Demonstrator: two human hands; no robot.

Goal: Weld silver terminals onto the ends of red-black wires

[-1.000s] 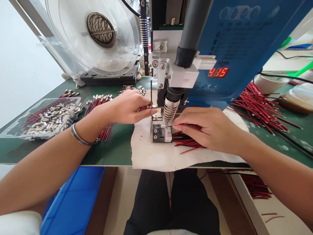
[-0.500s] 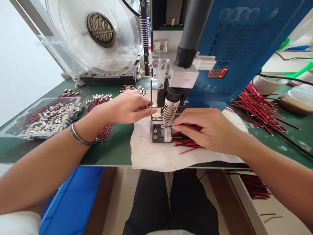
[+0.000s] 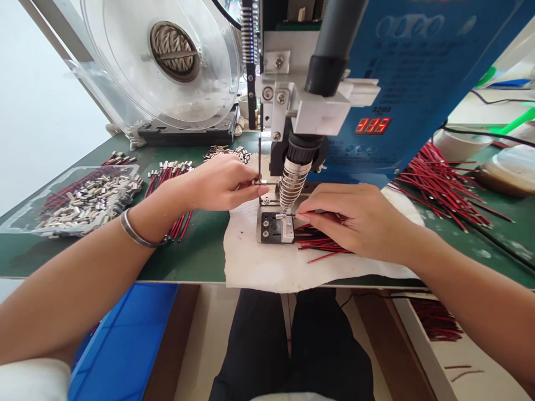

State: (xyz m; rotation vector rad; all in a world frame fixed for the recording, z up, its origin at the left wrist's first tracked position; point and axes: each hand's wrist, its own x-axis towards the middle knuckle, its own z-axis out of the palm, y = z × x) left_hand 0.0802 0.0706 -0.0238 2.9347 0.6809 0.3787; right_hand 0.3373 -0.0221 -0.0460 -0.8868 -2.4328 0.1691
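My left hand [image 3: 225, 181] is closed in a pinch beside the thin metal rod of the soldering machine. A small metallic piece shows at its fingertips, but I cannot make out what it is. My right hand [image 3: 346, 220] pinches a thin red-and-black wire, its end reaching left to a small metal connector [image 3: 281, 216]. That connector rests on the white block of a small black fixture [image 3: 271, 228]. Just above it points the soldering head [image 3: 295, 178], wrapped in a coil spring. More red and black wires [image 3: 320, 245] lie under my right hand on a white cloth [image 3: 267, 267].
A clear tray of metal connectors [image 3: 96, 203] stands at left, near finished wire bundles [image 3: 171, 170]. Loose connectors [image 3: 225, 151] lie behind my left hand. The blue machine body [image 3: 376, 72] rises ahead. Red wires [image 3: 438, 184] pile up at right. A transparent reel cover [image 3: 121, 55] stands back left.
The soldering head has risen a little above the fixture, and the red digits on the machine's display have changed. Both hands stay almost where they were.
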